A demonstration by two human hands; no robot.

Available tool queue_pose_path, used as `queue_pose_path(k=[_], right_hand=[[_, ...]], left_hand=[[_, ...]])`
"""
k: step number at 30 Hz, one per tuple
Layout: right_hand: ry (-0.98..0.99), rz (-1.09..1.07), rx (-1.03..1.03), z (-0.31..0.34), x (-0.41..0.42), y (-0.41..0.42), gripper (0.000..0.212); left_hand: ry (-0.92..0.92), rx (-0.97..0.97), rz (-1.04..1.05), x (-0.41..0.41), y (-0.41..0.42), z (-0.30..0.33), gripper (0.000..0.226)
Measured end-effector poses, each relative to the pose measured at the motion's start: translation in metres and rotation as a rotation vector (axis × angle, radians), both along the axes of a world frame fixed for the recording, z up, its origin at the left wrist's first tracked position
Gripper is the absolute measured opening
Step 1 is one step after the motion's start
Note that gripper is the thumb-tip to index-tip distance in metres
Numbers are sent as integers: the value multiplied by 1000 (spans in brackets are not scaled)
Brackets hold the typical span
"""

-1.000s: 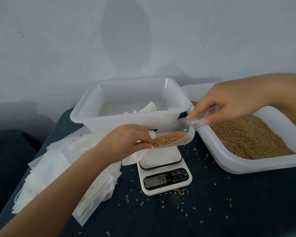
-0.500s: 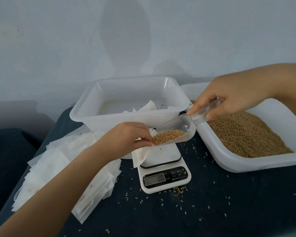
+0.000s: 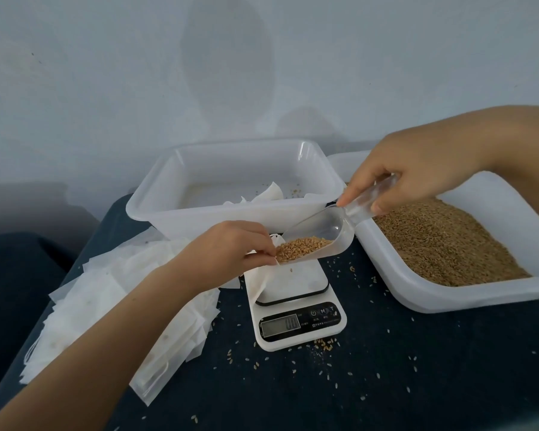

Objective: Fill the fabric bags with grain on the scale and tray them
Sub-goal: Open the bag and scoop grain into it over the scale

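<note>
Grain [image 3: 302, 248] fills the mouth of a clear scoop [image 3: 321, 231] gripped by the right hand [image 3: 417, 172], over the scale [image 3: 296, 306] mid-tabletop. Left hand [image 3: 231, 250] pinches a limp white fabric bag [image 3: 262, 279] open at the scoop's lip. Bare dark tabletop [image 3: 417, 384] lies toward the near edge, between the bag pile [image 3: 106, 306] and the grain tray [image 3: 448, 298].

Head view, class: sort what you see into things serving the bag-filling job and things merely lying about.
In use: left hand, fabric bag, right hand, scoop, scale, grain tray, empty bags, collecting tray.

Lying about: spilled grains, dark cloth.
</note>
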State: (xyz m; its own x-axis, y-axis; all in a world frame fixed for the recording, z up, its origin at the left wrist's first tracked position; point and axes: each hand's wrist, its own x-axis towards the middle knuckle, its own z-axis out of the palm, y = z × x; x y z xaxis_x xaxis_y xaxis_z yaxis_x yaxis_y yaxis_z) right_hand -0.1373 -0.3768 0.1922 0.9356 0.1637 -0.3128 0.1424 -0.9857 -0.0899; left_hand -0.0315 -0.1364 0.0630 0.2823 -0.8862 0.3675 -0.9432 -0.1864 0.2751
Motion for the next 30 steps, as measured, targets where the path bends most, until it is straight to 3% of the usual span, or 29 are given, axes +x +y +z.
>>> queue_pose_path(k=[30], right_hand=[[17,7,-96,27,12,19,34]], left_hand=[[-29,-18,3,0,-2,2,7]])
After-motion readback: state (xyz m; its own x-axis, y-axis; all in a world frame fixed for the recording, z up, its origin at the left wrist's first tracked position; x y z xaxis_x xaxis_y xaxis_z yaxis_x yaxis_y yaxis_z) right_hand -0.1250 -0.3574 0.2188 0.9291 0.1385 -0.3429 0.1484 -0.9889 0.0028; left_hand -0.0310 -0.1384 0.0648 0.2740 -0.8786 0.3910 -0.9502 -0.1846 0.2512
